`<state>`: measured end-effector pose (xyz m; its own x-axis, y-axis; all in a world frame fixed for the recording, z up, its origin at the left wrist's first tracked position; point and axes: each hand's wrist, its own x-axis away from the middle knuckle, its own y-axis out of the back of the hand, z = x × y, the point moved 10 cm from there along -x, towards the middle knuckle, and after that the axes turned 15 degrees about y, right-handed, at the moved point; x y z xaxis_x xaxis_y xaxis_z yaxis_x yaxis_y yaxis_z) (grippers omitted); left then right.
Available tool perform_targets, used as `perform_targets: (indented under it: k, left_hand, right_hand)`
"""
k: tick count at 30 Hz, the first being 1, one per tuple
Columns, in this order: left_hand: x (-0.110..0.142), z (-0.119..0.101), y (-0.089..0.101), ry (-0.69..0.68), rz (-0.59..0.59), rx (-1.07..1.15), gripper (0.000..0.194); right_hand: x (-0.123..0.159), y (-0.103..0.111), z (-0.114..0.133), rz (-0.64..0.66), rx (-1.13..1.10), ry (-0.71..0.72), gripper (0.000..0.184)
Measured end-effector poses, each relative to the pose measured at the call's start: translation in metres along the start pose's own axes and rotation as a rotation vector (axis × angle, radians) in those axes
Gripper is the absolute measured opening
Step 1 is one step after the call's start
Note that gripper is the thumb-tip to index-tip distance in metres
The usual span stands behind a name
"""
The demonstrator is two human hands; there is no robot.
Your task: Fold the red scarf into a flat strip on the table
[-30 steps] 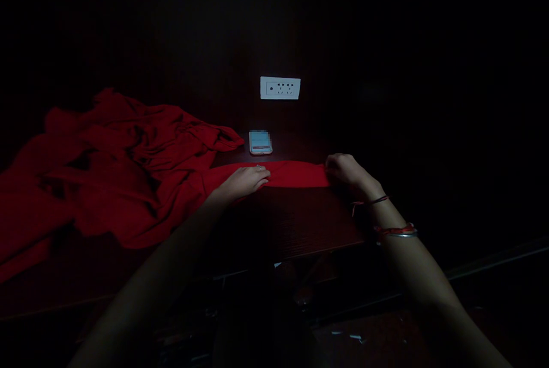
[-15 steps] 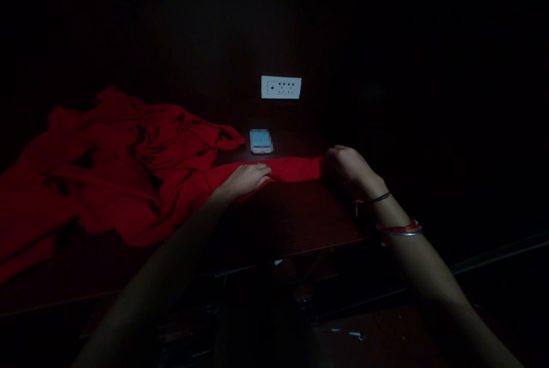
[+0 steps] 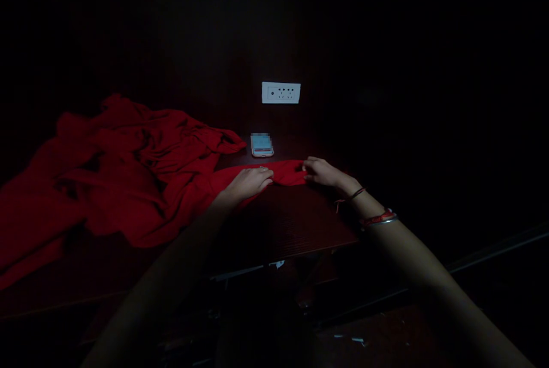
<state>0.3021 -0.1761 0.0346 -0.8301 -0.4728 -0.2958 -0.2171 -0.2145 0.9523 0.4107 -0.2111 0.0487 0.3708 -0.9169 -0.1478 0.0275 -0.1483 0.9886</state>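
Note:
A large red cloth (image 3: 124, 179) lies crumpled over the left of the dark wooden table. From it a narrow, sleeve-like strip runs right, along the tabletop. My left hand (image 3: 250, 182), with a ring on one finger, rests over this strip, its fingers bent down onto the cloth. At the strip's right end, my right hand (image 3: 321, 172) pinches the fabric between thumb and fingers. A short stretch of red cloth shows between both hands. The palms and the cloth under them are hidden.
Just beyond my left hand lies a phone (image 3: 262, 145) with its screen lit. A white wall socket (image 3: 281, 93) sits above it. The dark table's (image 3: 295, 231) front edge runs below my hands. White scraps (image 3: 358, 340) lie on the floor at lower right. Much of the surroundings is too dark to make out.
My right hand has moved left, closer to my left hand, and the strip's right end now sits bunched at its fingers. My left hand stays almost where it was.

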Motion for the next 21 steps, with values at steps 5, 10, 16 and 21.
perform_targets:
  k: [5, 10, 16, 21]
  left_hand:
    - [0.0, -0.002, 0.0, -0.025, -0.014, 0.007, 0.022]
    - [-0.001, 0.003, -0.002, -0.002, -0.009, 0.03, 0.024]
    - [0.0, 0.003, -0.003, -0.017, -0.006, 0.037, 0.024]
    - [-0.002, 0.009, -0.005, 0.027, 0.004, 0.027, 0.025]
  right_hand:
    - [0.001, 0.007, 0.003, -0.06, -0.004, 0.038, 0.005]
    - [0.006, 0.006, 0.002, -0.054, 0.056, -0.02, 0.013]
    - [0.008, 0.007, 0.011, -0.049, 0.083, -0.01, 0.015]
    - [0.008, 0.026, 0.01, -0.239, -0.001, -0.004, 0.012]
